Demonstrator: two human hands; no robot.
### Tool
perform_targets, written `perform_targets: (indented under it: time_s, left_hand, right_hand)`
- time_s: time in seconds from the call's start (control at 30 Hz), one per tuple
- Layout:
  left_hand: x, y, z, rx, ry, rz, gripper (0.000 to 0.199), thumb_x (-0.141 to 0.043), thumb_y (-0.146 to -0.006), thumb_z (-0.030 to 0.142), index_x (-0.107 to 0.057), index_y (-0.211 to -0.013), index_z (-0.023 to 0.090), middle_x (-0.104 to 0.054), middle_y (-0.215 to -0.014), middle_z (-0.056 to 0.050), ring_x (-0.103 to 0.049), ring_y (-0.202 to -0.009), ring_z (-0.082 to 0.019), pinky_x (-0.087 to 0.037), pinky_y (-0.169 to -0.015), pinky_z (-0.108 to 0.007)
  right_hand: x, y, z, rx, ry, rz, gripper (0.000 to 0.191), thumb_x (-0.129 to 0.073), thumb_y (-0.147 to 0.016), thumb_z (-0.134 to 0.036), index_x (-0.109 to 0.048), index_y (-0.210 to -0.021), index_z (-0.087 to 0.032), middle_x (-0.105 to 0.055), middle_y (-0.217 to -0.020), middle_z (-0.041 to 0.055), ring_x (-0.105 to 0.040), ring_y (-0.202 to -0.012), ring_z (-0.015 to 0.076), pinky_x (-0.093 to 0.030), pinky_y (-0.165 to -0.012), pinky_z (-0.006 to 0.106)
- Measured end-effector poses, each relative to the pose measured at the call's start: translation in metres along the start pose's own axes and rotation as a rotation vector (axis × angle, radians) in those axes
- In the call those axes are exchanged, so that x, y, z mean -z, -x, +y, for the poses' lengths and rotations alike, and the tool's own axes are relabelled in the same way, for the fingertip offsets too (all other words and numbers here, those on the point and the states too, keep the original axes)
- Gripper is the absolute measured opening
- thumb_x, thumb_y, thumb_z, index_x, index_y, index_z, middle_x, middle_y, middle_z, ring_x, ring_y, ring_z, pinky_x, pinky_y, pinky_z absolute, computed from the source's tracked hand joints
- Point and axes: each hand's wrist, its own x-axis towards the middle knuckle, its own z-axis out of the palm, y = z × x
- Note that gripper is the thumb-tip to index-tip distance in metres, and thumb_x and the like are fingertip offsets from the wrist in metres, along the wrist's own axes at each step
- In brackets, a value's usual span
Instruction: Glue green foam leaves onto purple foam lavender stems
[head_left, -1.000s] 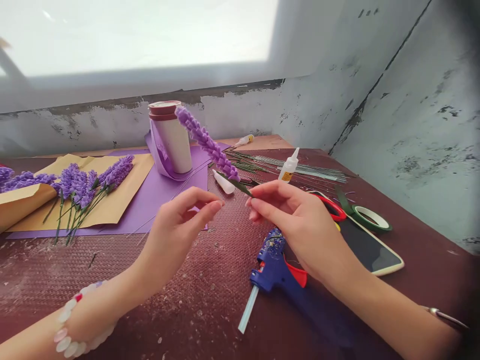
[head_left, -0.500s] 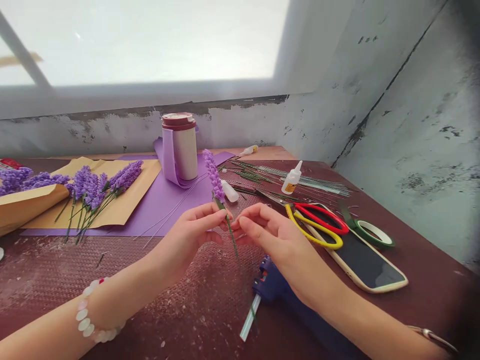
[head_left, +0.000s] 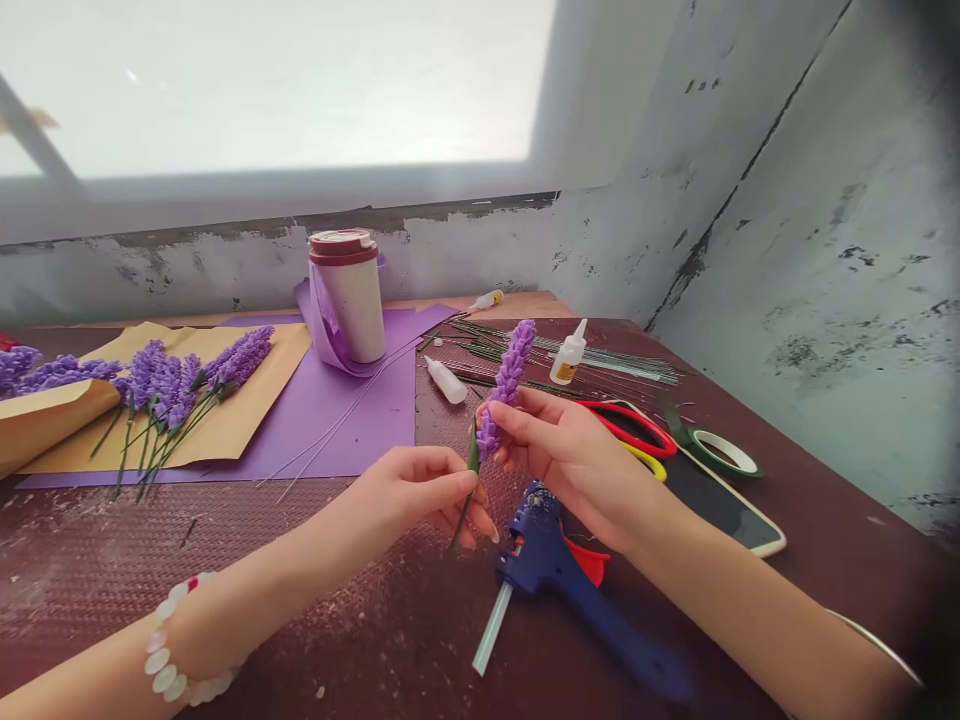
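Observation:
A purple foam lavender sprig [head_left: 506, 385] stands nearly upright between my hands, its green stem [head_left: 470, 478] pointing down. My left hand [head_left: 420, 495] grips the stem with thumb and fingers. The fingertips of my right hand [head_left: 555, 450] pinch the lowest florets of the sprig. Just below my right hand lies a blue hot glue gun [head_left: 547, 560] with a glue stick [head_left: 491, 628] in its rear. Red and yellow scissors [head_left: 630, 428] lie partly behind that hand.
Finished lavender stems [head_left: 180, 385] rest on kraft paper [head_left: 255, 370] over purple paper [head_left: 337, 425], beside a purple-wrapped roll [head_left: 346, 295]. Glue bottles [head_left: 568, 353], florist wires [head_left: 607, 355], green tape [head_left: 716, 453] and a phone [head_left: 724, 505] lie on the maroon table [head_left: 225, 560]. Stained walls bound the back and right.
The sprig has shifted right and down, staying nearly upright. My left hand has dropped lower on the stem, and my right hand now pinches the base of the flower head.

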Motion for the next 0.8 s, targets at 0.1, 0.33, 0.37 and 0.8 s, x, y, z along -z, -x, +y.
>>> perform_targets:
  time_s: [0.1, 0.33, 0.37, 0.8]
  left_hand:
    - [-0.0011, -0.0006, -0.0008, 0.006, -0.003, 0.037, 0.024, -0.062, -0.082, 0.036, -0.061, -0.073, 0.015, -0.071, -0.071, -0.003, -0.058, -0.059, -0.011, -0.042, -0.062, -0.024]
    - [-0.0072, 0.0025, 0.0003, -0.033, -0.042, 0.100, 0.024, -0.064, -0.081, 0.032, -0.059, -0.065, 0.015, -0.069, -0.063, 0.000, -0.055, -0.054, -0.009, -0.039, -0.058, -0.023]
    - [-0.0073, 0.0026, -0.0001, -0.035, -0.032, 0.096, 0.023, -0.064, -0.081, 0.031, -0.060, -0.065, 0.015, -0.070, -0.063, 0.000, -0.056, -0.054, -0.009, -0.039, -0.057, -0.022]
    - [-0.0009, 0.0031, -0.0048, 0.013, 0.305, -0.109, 0.017, -0.064, -0.082, 0.028, -0.071, -0.078, 0.014, -0.074, -0.073, -0.004, -0.063, -0.055, -0.008, -0.045, -0.056, -0.017]
  right_hand:
    - [-0.0011, -0.0001, -0.0016, 0.049, 0.004, 0.045, 0.019, -0.077, -0.071, -0.030, -0.064, -0.075, -0.017, -0.059, -0.072, -0.0040, -0.052, -0.062, 0.0064, -0.043, -0.062, 0.020]
    - [-0.0005, 0.0016, 0.0004, 0.079, 0.051, 0.067, 0.018, -0.077, -0.070, -0.029, -0.063, -0.073, -0.018, -0.059, -0.068, -0.0042, -0.052, -0.060, 0.0071, -0.042, -0.060, 0.021]
    - [-0.0005, 0.0016, 0.0008, 0.079, 0.053, 0.072, 0.019, -0.077, -0.069, -0.029, -0.063, -0.073, -0.018, -0.059, -0.067, -0.0044, -0.051, -0.059, 0.0070, -0.042, -0.059, 0.021]
    - [0.0011, 0.0090, 0.0004, -0.100, 0.093, -0.188, 0.022, -0.072, -0.075, -0.035, -0.063, -0.081, -0.016, -0.058, -0.069, -0.0017, -0.050, -0.060, 0.0094, -0.040, -0.058, 0.025]
